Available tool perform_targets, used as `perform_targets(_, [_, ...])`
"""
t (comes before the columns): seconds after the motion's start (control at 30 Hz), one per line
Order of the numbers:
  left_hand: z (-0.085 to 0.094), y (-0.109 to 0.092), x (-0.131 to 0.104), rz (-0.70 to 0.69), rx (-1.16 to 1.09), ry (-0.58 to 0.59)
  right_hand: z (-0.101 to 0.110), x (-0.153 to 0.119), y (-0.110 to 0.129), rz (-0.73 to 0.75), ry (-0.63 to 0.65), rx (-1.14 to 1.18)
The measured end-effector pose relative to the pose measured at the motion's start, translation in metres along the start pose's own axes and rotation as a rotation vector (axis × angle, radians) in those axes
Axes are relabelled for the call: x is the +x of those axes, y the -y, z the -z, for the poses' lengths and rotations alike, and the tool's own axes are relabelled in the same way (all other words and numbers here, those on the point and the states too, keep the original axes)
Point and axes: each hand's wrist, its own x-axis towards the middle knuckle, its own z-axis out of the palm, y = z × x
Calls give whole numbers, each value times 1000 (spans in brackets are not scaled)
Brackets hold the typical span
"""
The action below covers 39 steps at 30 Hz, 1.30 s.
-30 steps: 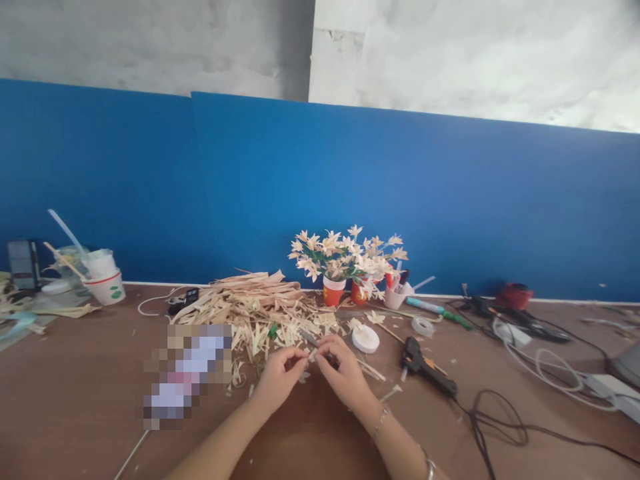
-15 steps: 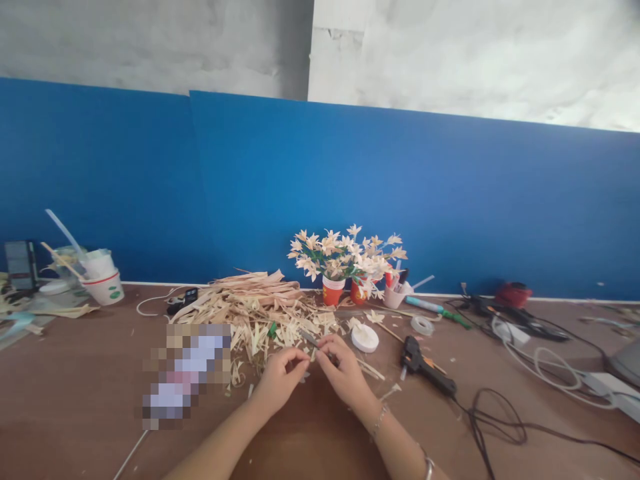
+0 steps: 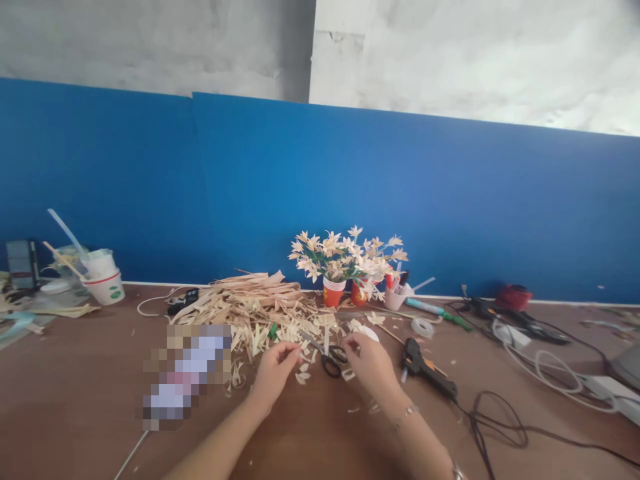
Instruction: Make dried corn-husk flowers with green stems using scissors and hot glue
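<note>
My left hand is closed in a pinch, thumb against forefinger, just left of the scissors; anything held between the tips is too small to make out. Black-handled scissors lie on the table between my hands, blades pointing up and left. My right hand is also closed with fingertips together, close to the scissors' right handle loop, and I cannot make out what it pinches. Small pale petal-like pieces are scattered near the scissors. Part of a round white lid shows behind my right hand.
Dried husk strips are heaped at the back left. Red cups hold pale handmade flowers. A glue gun with its cord lies to the right, near a tape roll. A blurred-out object lies left.
My hands have moved apart: the right one shifted right, partly covering the white lid, and the left one slightly left. The scissors' handles now show between them.
</note>
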Motion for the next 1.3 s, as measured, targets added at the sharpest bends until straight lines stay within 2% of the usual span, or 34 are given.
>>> perform_targets(0.17, [0,5,2,22,-67,-8,7,-4,-10,-57,266,-280])
perform_targets(0.33, [-1,3,0,42,-90,-14,8,-9,-9,-40,416,-378])
perform_targets(0.93, [-1,-1,-1,55,-74,-31,9,-12,-3,-9,470,-401])
perform_targets(1.03, [-1,-2,-1,84,-108,-38,15,-9,-12,-31,513,-301])
perform_targets(1.1, [-1,-3,-1,112,-144,-40,18,-6,-16,-36,569,-134])
perform_targets(1.2, [-3,-4,-2,151,-212,-42,11,-4,-11,-8,616,291])
perform_targets(1.3, [-6,-3,-5,182,-279,-21,-6,-11,13,-13,536,732])
